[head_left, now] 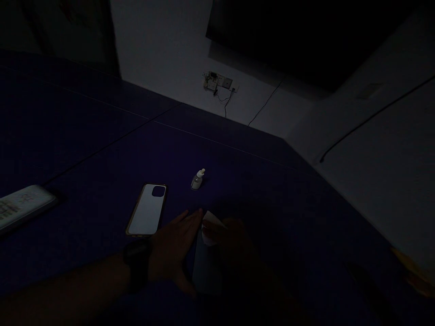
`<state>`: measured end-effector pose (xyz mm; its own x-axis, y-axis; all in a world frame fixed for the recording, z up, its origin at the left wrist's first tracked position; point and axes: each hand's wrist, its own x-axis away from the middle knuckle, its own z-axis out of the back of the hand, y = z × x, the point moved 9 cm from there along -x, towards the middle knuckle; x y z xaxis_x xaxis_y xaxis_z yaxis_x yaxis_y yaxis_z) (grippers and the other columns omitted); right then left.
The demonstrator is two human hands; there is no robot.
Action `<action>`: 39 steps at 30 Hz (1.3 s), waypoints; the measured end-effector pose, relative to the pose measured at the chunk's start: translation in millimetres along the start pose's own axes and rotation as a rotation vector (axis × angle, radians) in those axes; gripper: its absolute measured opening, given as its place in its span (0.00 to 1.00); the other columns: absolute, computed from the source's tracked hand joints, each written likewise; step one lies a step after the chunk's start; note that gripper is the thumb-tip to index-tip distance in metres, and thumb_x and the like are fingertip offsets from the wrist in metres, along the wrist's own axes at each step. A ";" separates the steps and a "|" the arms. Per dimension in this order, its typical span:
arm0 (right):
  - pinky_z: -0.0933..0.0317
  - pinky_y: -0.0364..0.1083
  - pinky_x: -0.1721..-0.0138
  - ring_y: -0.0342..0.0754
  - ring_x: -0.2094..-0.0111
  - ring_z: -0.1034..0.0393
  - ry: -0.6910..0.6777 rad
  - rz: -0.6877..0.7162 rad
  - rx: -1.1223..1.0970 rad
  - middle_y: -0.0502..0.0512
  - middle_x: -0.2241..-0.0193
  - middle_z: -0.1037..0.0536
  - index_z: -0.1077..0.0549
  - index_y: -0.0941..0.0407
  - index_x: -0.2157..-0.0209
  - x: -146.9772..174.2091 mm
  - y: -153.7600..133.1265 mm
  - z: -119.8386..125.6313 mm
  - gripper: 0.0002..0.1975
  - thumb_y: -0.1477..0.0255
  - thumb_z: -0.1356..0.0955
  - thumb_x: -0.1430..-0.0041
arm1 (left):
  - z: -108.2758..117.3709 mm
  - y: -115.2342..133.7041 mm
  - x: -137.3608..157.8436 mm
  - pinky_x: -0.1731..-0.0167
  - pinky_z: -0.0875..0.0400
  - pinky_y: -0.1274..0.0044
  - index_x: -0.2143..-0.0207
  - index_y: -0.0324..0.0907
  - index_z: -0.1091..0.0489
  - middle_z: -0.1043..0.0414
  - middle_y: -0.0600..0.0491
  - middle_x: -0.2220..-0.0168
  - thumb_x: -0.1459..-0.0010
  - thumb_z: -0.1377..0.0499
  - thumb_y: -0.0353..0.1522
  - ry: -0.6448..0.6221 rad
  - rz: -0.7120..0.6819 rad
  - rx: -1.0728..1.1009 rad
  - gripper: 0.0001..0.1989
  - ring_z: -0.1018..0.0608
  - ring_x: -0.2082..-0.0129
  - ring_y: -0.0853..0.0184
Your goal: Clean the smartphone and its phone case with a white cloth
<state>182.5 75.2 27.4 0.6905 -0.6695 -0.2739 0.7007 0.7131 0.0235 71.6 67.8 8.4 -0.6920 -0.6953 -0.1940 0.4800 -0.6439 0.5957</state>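
The picture is very dark. My left hand [175,244], with a dark watch on its wrist, lies with fingers stretched out and thumb spread. It touches the left edge of a flat, dark, phone-like slab [205,271] on the blue surface. In my right hand [234,237] a white wipe or tissue [208,226] is pinched, pressed on the slab's upper end. Shadow and the right hand hide the slab's right side. Left of my hands lies a phone case [147,210] with a camera cutout. Beyond them stands a small dropper bottle [197,180] with a white top.
A white printed box [25,206] lies at the far left of the blue surface [112,172]. Wall sockets [219,81] with cables and a large dark screen [299,36] are at the back. Something orange [413,271] shows dimly at the right edge.
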 end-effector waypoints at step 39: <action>0.43 0.52 0.54 0.52 0.57 0.35 0.001 -0.014 -0.037 0.58 0.50 0.24 0.27 0.52 0.42 -5.6 12.2 -3.2 0.25 0.83 0.38 0.37 | 3.1 0.1 5.3 0.41 0.37 0.51 0.28 0.35 0.68 0.51 0.28 0.31 0.65 0.28 0.55 0.072 0.101 -0.091 0.74 0.41 0.34 0.34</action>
<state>186.6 88.3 26.1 0.6802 -0.6793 -0.2753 0.7033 0.7107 -0.0160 66.2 65.0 9.8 -0.5985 -0.7772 -0.1942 0.5947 -0.5934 0.5424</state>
